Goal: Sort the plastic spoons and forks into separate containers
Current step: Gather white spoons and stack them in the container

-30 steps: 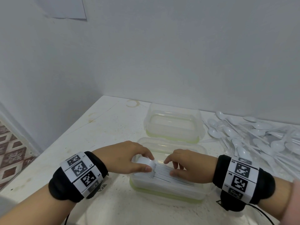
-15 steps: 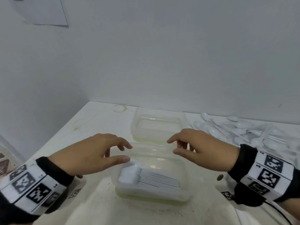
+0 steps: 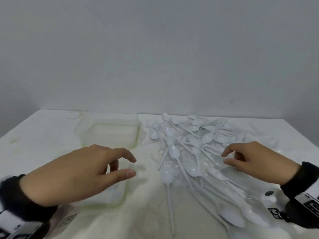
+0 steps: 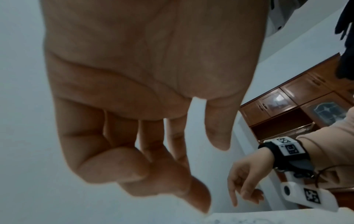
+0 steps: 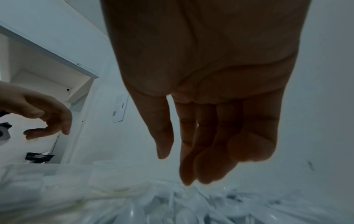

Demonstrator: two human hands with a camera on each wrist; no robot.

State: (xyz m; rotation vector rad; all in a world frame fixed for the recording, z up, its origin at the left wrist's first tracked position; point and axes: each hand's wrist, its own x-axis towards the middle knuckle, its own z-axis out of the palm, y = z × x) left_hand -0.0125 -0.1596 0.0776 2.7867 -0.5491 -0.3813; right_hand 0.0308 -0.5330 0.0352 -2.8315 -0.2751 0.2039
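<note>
Spoons (image 3: 186, 152) of white plastic lie in a loose heap on the right half of the white table (image 3: 43, 131), bowls and handles crossing at all angles, the heap running from the back edge by the wall down toward the near right corner; whether forks are mixed into it is hard to tell in the blur. At the back, left of the heap and just beside it, stands a clear rectangular container (image 3: 110, 133) with a greenish rim. A second clear container (image 3: 119, 192) sits nearer the front edge, largely hidden under the left hand (image 3: 77, 173), which hovers above it with thumb and fingers loosely spread and nothing between them; the left wrist view shows the same slack, bare palm. The right hand (image 3: 255, 161) hangs over the right side of the heap, fingers relaxed and pointing down, their tips close to the spoons, though contact cannot be confirmed, and it holds nothing. Both wrists wear black bands (image 3: 293, 173) carrying white tags printed with black square marker patterns; a tag in the left wrist view seems to bear small characters, too blurred to read. A pale ring stain (image 3: 73, 115) marks the table near its back left corner.
</note>
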